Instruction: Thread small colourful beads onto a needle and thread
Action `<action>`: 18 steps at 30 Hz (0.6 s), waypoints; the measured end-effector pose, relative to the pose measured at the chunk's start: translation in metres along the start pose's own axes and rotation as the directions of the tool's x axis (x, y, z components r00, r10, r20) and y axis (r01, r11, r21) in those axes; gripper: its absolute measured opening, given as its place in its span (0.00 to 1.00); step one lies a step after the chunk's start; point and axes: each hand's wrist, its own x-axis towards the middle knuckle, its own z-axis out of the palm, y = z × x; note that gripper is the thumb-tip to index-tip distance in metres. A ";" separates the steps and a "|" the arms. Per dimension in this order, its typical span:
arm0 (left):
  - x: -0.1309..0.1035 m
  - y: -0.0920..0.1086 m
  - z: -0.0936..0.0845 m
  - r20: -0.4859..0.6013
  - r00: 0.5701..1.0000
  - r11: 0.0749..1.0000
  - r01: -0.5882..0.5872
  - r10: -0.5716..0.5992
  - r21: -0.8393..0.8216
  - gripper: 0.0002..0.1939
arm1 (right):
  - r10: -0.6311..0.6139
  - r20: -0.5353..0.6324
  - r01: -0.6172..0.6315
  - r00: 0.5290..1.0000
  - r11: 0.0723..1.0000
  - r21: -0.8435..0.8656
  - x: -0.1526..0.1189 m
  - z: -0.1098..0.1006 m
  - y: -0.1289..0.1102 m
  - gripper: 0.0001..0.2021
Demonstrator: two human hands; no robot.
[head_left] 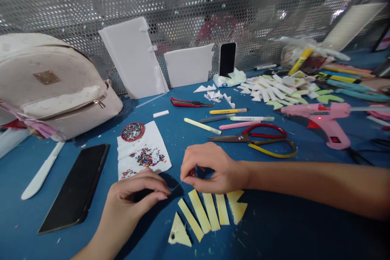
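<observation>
A thin pale strand stretches between my two hands; whether it is thread or a glue string I cannot make out. My left hand pinches one end between thumb and fingertips. At the other end my right hand is closed in a pinch too. Just below them lie several yellow strips fanned in a row. A yellow triangle with a dark eye-like spot sits to their left, and a notched yellow piece to their right. Behind my left hand, loose sequins are spread on a white sheet.
Scissors, several markers and a red box cutter lie beyond my hands. A pink glue gun with a lit red light stands right. Left are a phone, a white knife and a backpack. White scraps are piled behind.
</observation>
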 end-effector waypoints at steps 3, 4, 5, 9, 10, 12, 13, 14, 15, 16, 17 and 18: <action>-0.001 0.000 -0.001 0.002 1.000 1.000 0.003 -0.003 -0.004 0.08 | 0.004 0.005 -0.004 1.000 1.000 0.004 0.000 0.000 0.001 0.03; -0.001 0.000 -0.001 0.003 1.000 1.000 0.005 -0.005 -0.004 0.08 | 0.006 0.005 -0.006 1.000 1.000 0.003 -0.001 0.000 0.001 0.03; -0.001 0.000 -0.001 0.006 1.000 1.000 0.007 -0.007 -0.004 0.08 | 0.006 0.006 -0.006 1.000 1.000 0.003 -0.001 0.001 0.001 0.03; -0.001 0.000 -0.001 0.010 1.000 1.000 0.020 -0.020 0.008 0.09 | 0.010 0.021 -0.010 1.000 1.000 -0.002 -0.001 0.001 0.002 0.03; -0.001 0.000 0.000 0.008 1.000 1.000 0.019 -0.019 0.010 0.09 | 0.012 0.025 -0.012 1.000 1.000 -0.004 -0.001 0.001 0.003 0.02; -0.001 0.001 0.001 -0.010 1.000 1.000 0.012 -0.012 0.008 0.09 | 0.018 0.031 -0.017 0.999 1.000 -0.015 -0.001 0.000 0.003 0.02; -0.001 0.001 0.001 -0.022 1.000 1.000 0.007 -0.007 0.004 0.09 | 0.019 0.033 -0.018 0.999 1.000 -0.023 -0.001 0.000 0.003 0.02; -0.001 0.002 0.001 -0.032 1.000 1.000 0.002 -0.002 0.001 0.09 | 0.020 0.035 -0.018 0.999 0.999 -0.032 -0.001 0.000 0.003 0.02; -0.002 0.002 0.001 -0.041 0.999 1.000 0.000 0.000 -0.001 0.09 | 0.019 0.039 -0.017 0.999 0.999 -0.044 -0.001 0.000 0.003 0.03; -0.002 0.002 0.002 -0.049 0.999 1.000 -0.004 0.004 -0.001 0.09 | 0.016 0.044 -0.013 0.999 0.998 -0.060 -0.001 0.000 0.003 0.03; -0.002 0.003 0.002 -0.053 0.999 1.000 -0.010 0.010 0.001 0.09 | 0.010 0.046 -0.006 0.999 0.997 -0.080 -0.001 0.000 0.003 0.03; -0.002 0.003 0.002 -0.054 0.998 1.000 -0.015 0.015 0.003 0.09 | 0.000 0.045 0.005 0.999 0.995 -0.100 -0.001 0.000 0.003 0.03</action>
